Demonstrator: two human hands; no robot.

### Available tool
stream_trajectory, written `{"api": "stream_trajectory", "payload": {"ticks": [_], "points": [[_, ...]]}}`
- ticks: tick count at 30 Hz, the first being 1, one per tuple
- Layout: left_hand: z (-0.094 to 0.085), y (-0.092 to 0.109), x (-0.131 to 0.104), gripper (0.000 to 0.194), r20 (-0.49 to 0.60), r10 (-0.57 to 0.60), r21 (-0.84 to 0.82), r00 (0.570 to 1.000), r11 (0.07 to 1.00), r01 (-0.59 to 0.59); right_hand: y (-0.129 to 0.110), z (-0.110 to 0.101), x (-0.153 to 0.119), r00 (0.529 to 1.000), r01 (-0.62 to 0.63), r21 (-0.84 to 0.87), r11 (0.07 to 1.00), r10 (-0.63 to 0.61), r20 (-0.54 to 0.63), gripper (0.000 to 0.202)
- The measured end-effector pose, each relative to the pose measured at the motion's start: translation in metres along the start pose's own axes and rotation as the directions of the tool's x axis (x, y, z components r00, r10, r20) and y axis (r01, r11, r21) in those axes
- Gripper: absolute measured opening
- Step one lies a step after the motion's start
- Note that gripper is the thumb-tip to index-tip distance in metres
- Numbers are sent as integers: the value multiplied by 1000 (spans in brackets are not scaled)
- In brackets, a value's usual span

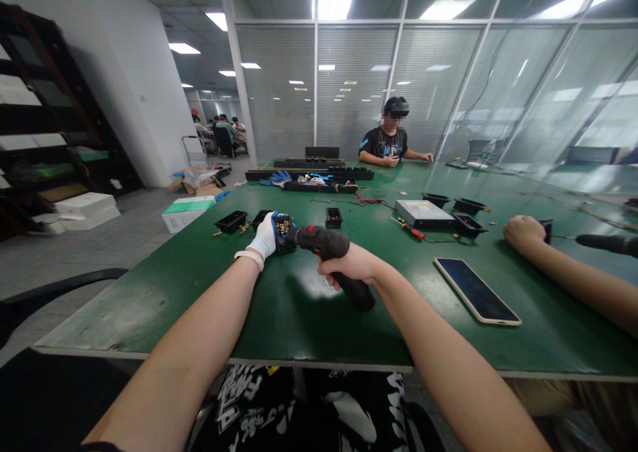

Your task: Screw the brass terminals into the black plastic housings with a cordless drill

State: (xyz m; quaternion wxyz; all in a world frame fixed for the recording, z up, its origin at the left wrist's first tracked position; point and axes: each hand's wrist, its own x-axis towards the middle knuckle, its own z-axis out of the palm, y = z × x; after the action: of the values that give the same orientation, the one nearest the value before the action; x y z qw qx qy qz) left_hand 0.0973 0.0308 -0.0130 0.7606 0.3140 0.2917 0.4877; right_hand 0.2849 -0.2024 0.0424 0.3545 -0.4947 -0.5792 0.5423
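My left hand (266, 234), in a white and blue glove, grips a small black box (286, 234) with brass-coloured parts inside. My right hand (347, 264) is bare and wrapped round the handle of a black power drill (323, 240) with red details. The drill points left, its front end at the right side of the box. Whether its tip touches a screw is too small to tell. Just left of my gloved hand are a black tray (231, 222) and small brass pieces (244, 228). Another small black tray (333, 217) stands behind the drill.
A phone (477, 290) lies on the green table (209, 306) at the right, near a screwdriver (411, 230) and a silver box (423, 213). Another person's hand (524, 230) and a second drill (605, 243) are at the far right. A person (386, 143) sits across the table.
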Motion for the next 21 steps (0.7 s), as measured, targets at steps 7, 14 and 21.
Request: {"api": "stream_trajectory", "payload": {"ticks": [7,14,21], "points": [[3,-1,-4,27,-59,34,-15,998,999,-35,0,0,0,1000,-5,-8,1000,5,7,16],[8,2,-12,29,-59,-7,-49,998,999,5,-1,0,-1,1000,2,-11,1000,-2,-2,14],[7,1,-9,25,-88,10,-72,996,997,-16,-2,1,-2,1000,-6,-26,1000,6,0,15]]}}
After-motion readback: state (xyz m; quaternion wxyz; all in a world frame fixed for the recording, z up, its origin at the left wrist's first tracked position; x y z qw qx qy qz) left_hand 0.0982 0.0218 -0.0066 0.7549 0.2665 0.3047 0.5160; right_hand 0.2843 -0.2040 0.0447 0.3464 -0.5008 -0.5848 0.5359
